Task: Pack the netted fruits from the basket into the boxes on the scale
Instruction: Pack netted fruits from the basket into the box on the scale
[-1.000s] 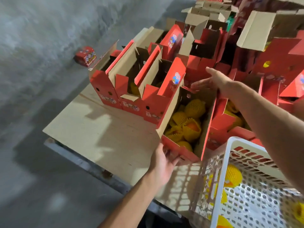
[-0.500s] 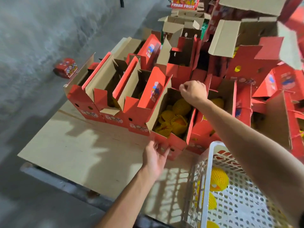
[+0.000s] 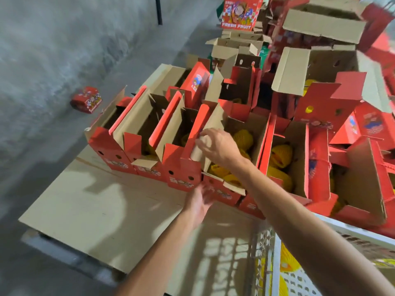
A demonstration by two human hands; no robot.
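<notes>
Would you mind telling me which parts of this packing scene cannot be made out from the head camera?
- Left hand: motion-blurred at the front of the fruit box, so its grip is unclear.
- Right hand: its fingers curl over the box's left flap; their tips are hidden.
- White basket: cut off by the bottom and right edges, so its fruit count is unknown.
- Scale: not visible; brown cardboard covers the surface.
</notes>
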